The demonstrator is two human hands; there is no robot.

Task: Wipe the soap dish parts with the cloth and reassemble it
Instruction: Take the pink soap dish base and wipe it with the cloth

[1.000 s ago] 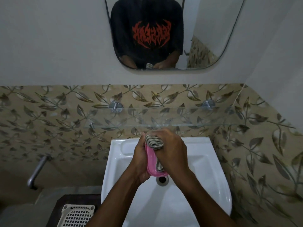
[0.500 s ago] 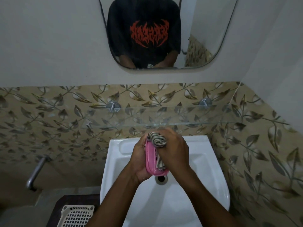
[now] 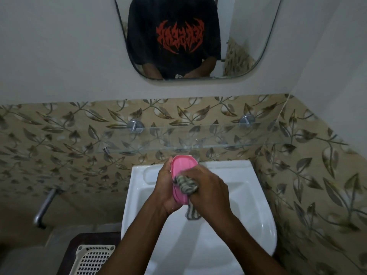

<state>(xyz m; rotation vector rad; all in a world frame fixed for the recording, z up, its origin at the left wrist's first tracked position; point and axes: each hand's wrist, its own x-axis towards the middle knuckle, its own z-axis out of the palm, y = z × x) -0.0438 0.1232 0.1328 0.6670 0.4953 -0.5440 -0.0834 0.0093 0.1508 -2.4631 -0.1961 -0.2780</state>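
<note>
A pink oval soap dish part (image 3: 181, 169) is held upright over the white sink (image 3: 234, 175), its broad face turned toward me. My left hand (image 3: 165, 188) grips it from the left edge and behind. My right hand (image 3: 208, 192) is closed on a bunched grey-and-white striped cloth (image 3: 186, 184) and presses it against the lower half of the pink part. A tail of the cloth (image 3: 191, 213) hangs below my right hand. No other soap dish part is visible.
A glass shelf (image 3: 198, 135) on two metal brackets runs along the leaf-patterned tile wall just above the sink. A mirror (image 3: 248, 46) hangs above. A white perforated basket (image 3: 93, 259) sits at the lower left on a dark stand, and a metal pipe (image 3: 44, 207) juts from the left wall.
The pink part has turned from edge-on to face-on and now rises above my hands. The cloth has slid from the top of the part down to its lower half.
</note>
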